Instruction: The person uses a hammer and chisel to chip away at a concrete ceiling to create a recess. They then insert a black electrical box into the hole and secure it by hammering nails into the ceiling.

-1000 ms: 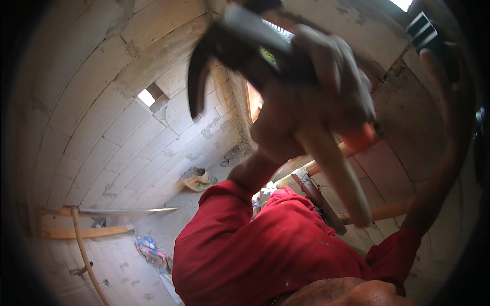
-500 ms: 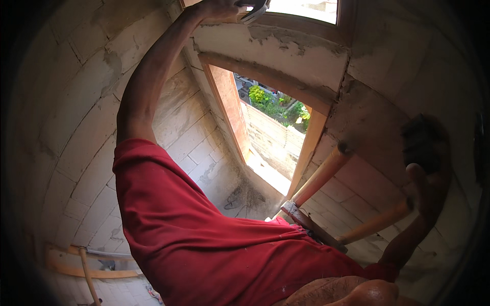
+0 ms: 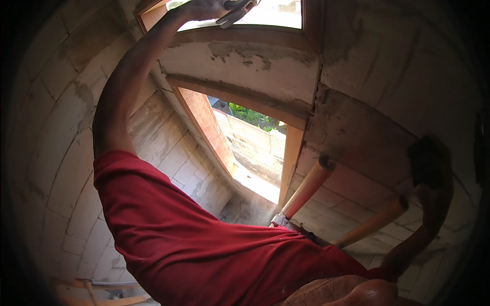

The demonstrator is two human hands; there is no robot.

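My left hand (image 3: 206, 9) is raised at the top edge of the view, beside the upper window opening. Its fingers are closed on what looks like a claw hammer (image 3: 232, 15); the curved grey metal head shows, while the rest is cut off or covered. Far to the right, in deep shade, my right hand (image 3: 433, 193) is lifted in front of the wall. It grips a dark, blocky thing (image 3: 429, 155) whose kind is too dim to make out. Below the left hand is the brown wooden frame (image 3: 245, 36) of the upper window.
A lower window with a wooden frame (image 3: 291, 155) opens onto greenery outside. Two round wooden poles, one upright (image 3: 309, 188) and one slanting (image 3: 372, 222), stand near my body on the right. Pale block wall (image 3: 66, 168) surrounds me. Timber pieces (image 3: 109, 301) appear at lower left.
The view has tilted, so windows and poles sit further left and lower in it. My left hand, still gripping the hammer, appears further left; my right hand appears slightly lower.
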